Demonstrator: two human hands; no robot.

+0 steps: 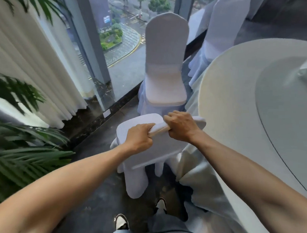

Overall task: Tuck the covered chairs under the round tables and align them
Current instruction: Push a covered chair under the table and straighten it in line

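Both hands are clamped on the top of the near chair's back: the left hand (138, 137) has its fingers curled over the cloth-covered top edge, and the right hand (180, 126) grips the same edge just beside it, knuckles up. The fabric bunches into a roll between the two fists. This near chair (134, 163) stands at the left edge of the round table (226, 98), its white cover hanging in loose folds down to the dark floor (92, 194), its seat turned toward the table's draped cloth and touching it. A second covered chair (164, 62) stands farther along the same edge, facing this way, its seat fully out from under the table, close to the window (120, 38). A third chair (224, 23) shows beyond it at the table's far side. Below the arms, two shoes (121, 222) stand on the floor behind the near chair. White curtains (30, 60) and palm fronds (23, 150) fill the left side.
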